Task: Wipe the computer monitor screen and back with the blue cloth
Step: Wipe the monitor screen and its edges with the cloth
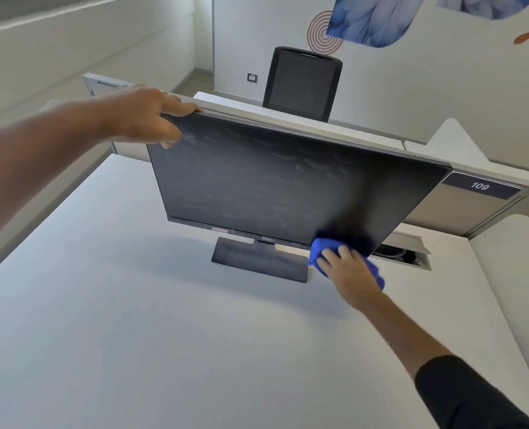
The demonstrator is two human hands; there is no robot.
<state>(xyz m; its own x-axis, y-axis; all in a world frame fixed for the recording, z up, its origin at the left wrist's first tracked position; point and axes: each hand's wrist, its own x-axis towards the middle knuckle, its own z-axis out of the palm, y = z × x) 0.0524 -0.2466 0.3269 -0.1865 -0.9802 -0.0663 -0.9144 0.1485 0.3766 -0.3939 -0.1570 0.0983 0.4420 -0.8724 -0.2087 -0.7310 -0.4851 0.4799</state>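
Left grip (147, 114) is clamped on the monitor's (281, 187) top-left corner, fingers curled over the upper edge w/ thumb on the front bezel. Monitor is the landmark: it stands on its flat black base (257, 261) on the pale surface (133, 320), screen dark, tilted back, w/ dull smear marks across the left & middle of the glass. Right of the base, at the monitor's bottom-right corner, right grip (346, 264) holds the blue cloth (319, 249) bunched under curled fingers, cloth pressed against the lower edge of the screen; part of the cloth hangs out past the wrist side of the hand. Behind the monitor runs a low grey divider (380, 140); a black mesh chair (301, 82) stands beyond it, above the monitor's top edge. Right of the monitor, the divider carries a dark tag reading 109 (480, 185), & just below the bottom-right corner an open cable hatch (408, 255) sits in the surface.
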